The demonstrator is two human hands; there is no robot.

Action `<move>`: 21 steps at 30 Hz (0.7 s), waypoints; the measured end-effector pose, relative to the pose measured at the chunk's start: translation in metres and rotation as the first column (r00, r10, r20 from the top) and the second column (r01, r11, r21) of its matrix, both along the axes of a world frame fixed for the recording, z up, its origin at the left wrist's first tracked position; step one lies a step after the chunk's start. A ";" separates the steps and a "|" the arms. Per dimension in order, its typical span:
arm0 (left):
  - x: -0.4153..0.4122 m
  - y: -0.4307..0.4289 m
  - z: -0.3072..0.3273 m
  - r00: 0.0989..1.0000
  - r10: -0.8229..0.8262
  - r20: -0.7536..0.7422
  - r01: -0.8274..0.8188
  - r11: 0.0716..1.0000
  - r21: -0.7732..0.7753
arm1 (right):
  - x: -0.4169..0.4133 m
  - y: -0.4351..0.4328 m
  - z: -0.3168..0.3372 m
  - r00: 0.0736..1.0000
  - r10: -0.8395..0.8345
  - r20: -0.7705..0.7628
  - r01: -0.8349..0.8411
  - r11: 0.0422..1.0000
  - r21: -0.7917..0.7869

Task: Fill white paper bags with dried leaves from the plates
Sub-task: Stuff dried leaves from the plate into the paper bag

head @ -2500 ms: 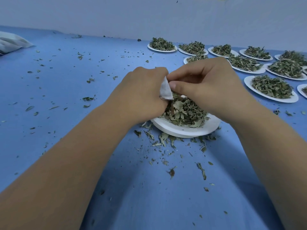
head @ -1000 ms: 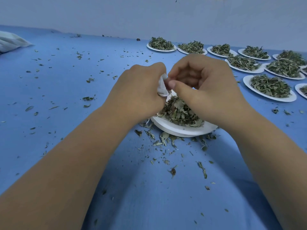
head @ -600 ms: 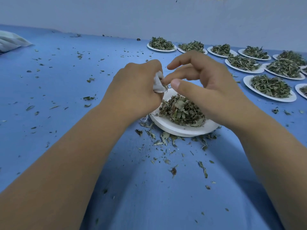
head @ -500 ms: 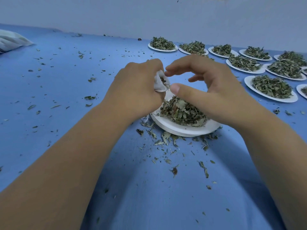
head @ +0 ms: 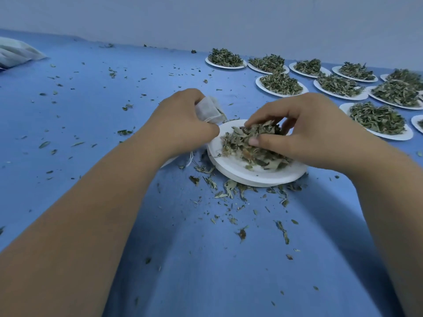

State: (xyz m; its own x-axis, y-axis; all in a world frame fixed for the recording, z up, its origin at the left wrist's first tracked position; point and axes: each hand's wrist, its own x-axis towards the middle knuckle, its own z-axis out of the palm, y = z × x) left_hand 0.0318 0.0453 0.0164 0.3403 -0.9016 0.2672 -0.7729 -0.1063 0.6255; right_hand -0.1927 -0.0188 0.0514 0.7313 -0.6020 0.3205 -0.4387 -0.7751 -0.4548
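Left hand (head: 183, 120) grips bag (head: 207, 109); right hand (head: 306, 133) fingers (head: 270, 115) pinch leaves (head: 242, 138).

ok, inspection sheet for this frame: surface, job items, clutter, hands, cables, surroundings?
Surface: blue cloth covering the table.
Job's things: paper bag in the left hand; near plate with a pile of leaves; more heaped plates at far right.
Clutter: leaf scraps scattered over the cloth, thickest in front of the near plate.
Hands: left hand grips the paper bag beside the near plate; right hand has fingers curled into the leaves.
Cables: nothing seen.
Surroundings: pale wall behind; pale bundle at the far left edge.
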 end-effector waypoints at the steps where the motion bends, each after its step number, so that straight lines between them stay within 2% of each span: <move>1: -0.001 0.002 0.001 1.000 0.016 0.014 -0.016 1.000 -0.012 | 0.000 -0.001 0.001 0.999 -0.019 0.032 0.020 1.000 -0.013; 5: -0.010 0.002 0.002 0.980 0.011 0.197 0.004 0.997 -0.072 | 0.001 -0.002 0.002 0.977 -0.088 0.193 0.096 0.995 -0.031; 11: -0.024 -0.002 -0.003 0.951 -0.046 0.304 0.098 0.982 -0.160 | 0.016 0.007 0.001 0.892 -0.109 0.439 0.083 0.993 0.079; 16: -0.033 -0.005 -0.001 0.945 -0.061 0.323 0.128 0.973 -0.191 | 0.028 0.014 -0.006 0.900 -0.089 0.427 0.062 0.995 0.076; 19: -0.032 -0.003 -0.001 0.965 -0.069 0.254 0.116 0.977 -0.176 | 0.025 0.012 -0.005 0.916 -0.067 0.395 0.006 0.988 0.154; 21: -0.029 -0.004 -0.002 0.955 -0.063 0.291 0.109 0.983 -0.145 | 0.021 0.011 -0.004 0.929 0.000 0.371 -0.087 0.972 0.216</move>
